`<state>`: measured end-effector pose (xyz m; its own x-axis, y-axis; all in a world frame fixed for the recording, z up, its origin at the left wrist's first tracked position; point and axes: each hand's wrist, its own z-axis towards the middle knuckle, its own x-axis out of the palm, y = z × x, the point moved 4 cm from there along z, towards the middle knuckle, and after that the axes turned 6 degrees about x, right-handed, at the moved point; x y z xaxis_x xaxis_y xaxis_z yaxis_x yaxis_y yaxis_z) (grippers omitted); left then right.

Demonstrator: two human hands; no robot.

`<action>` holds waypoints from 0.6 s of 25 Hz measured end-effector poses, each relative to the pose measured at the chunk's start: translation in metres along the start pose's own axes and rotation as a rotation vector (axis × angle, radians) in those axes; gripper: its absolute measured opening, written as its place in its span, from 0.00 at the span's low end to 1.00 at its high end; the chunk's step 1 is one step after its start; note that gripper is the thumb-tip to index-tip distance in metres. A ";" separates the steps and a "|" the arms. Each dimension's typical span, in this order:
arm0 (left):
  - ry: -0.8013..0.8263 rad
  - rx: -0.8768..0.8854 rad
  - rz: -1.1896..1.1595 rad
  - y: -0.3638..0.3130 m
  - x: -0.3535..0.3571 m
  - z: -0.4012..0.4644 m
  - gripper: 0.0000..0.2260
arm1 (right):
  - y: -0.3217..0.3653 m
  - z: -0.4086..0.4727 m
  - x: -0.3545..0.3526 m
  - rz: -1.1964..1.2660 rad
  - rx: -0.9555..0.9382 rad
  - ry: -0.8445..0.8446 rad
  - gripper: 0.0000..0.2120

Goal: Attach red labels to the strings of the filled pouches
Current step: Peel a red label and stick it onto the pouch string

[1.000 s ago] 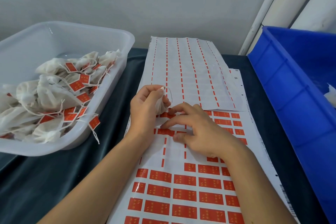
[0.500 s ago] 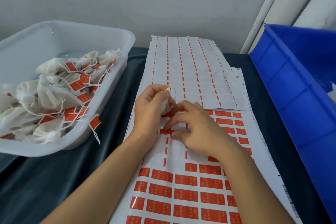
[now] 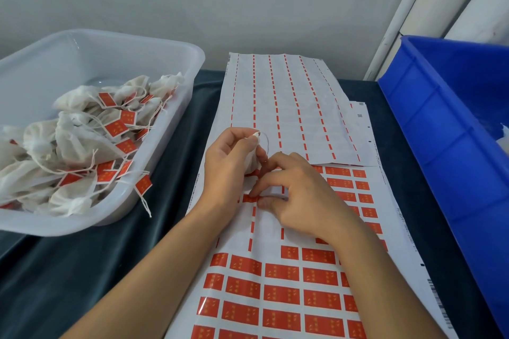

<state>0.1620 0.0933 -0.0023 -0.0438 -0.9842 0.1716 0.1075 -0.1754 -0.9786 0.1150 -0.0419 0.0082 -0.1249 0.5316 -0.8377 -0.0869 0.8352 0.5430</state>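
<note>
Between our two hands, right where the fingers meet, is the spot that matters now. Our left hand is closed around a small white pouch, and its thumb and first finger pinch the thin string, which loops up just past that pinch. Our right hand lies on the label sheet, fingertips bent down onto one red label just under the left hand's grip. We cannot tell if the label is pinched and lifted yet or only pressed under the fingertips.

What could go wrong? We think the label could tear or curl if we pull it up too fast, because it is sticky and thin. It could also fold and stick to itself, or stick to our finger and not let go. The string is very fine and loose, so it could slip out of the pinch, and then the label would close on nothing. If the string sits crooked, the label may go on lopsided, or catch the pouch cloth, since the pouch is so close to the pinch. The sheet might also lift with the label, as only our right hand rests on it.

Off to the left of our grip, the clear tub holds pouches that already have labels. To the right sits the blue bin, with something white showing at its far edge, too hidden to name. An empty sheet lies just beyond our fingers.
</note>
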 end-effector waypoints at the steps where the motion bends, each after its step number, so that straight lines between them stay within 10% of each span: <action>1: 0.001 -0.002 -0.005 0.000 0.000 0.000 0.06 | 0.000 0.000 0.000 -0.002 0.002 0.001 0.06; 15: -0.031 -0.009 -0.014 0.003 -0.005 0.005 0.07 | -0.004 0.001 -0.006 0.032 -0.089 -0.037 0.05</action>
<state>0.1677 0.0976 -0.0051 -0.0147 -0.9820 0.1883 0.0981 -0.1888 -0.9771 0.1170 -0.0483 0.0107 -0.0922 0.5638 -0.8208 -0.1709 0.8031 0.5708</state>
